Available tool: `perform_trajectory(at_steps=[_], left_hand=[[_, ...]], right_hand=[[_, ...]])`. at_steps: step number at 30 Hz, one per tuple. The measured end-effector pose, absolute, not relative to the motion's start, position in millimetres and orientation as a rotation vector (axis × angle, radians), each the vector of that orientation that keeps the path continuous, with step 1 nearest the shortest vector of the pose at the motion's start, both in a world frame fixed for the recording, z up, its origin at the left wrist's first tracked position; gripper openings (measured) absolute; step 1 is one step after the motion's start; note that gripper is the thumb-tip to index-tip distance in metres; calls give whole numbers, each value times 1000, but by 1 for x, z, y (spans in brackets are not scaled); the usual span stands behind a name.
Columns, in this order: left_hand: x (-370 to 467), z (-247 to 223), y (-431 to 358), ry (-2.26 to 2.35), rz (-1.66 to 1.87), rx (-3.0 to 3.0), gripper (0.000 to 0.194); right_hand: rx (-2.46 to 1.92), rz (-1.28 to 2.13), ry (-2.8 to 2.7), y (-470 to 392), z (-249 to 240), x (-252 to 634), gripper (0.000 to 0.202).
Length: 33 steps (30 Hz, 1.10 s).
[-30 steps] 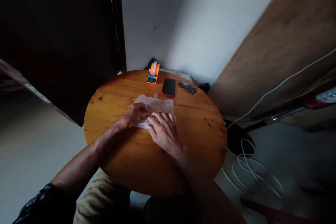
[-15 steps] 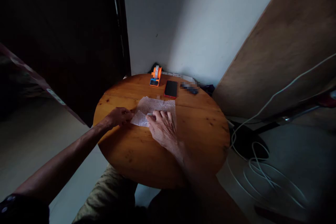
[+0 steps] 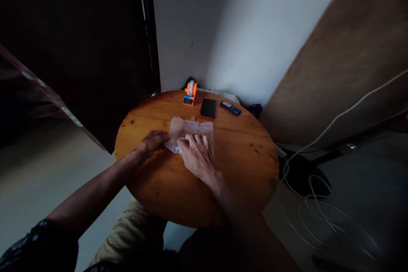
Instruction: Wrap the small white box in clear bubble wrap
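A sheet of clear bubble wrap (image 3: pixel 178 129) lies on the round wooden table (image 3: pixel 242 157), its left part folded inward. My left hand (image 3: pixel 154 141) pinches the left edge of the wrap between its fingers. My right hand (image 3: pixel 198 155) rests on the middle of the wrap, fingers bent and pressing down on it. A small pale piece shows by the right thumb and fingertips; what lies under that hand is hidden.
Toward the back of the table are an orange tape dispenser (image 3: pixel 190 92), a dark phone with a red edge (image 3: pixel 208 109) and a dark blue handset (image 3: pixel 230 107). A white wall rises behind. Pale cable (image 3: pixel 314 195) coils on the floor at right.
My left hand has moved right with the left edge of the bubble wrap, folding it further inward. My right hand stays in place on the wrap.
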State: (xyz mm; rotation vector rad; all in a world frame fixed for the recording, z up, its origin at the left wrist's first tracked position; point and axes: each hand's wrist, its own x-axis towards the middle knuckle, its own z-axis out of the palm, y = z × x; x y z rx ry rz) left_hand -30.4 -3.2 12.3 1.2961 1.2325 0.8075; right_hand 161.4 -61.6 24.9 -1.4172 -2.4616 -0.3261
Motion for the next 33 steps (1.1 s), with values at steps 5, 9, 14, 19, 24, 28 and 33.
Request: perform_trajectory(at_steps=[5,9,14,19,24,28,33], left_hand=[[-5,18,-6,1162,884,1106,27],[8,28,-9,1109,844,1078,20],[7,40,-15,1068,798,1159,25],[13,44,-22,1242,710,1556,23],[26,45,-22,1442,630,2024,20],[24,43,-18,1499,477,2265,17],[15,32,-11,1267,614,2480,19]], right_hand=[[-1430,-301,-2448,-63,27,160,20],[-1439,-195,-2356,-62,27,162,29],[-1386,-34,-2261,-59,27,171,30],[-1325,115,-2188,-55,27,180,38],[-1313,106,-2051,-49,22,187,36],[-1507,173,-1828,-40,28,203,28],[-1884,365,-1739,-49,37,235,38]])
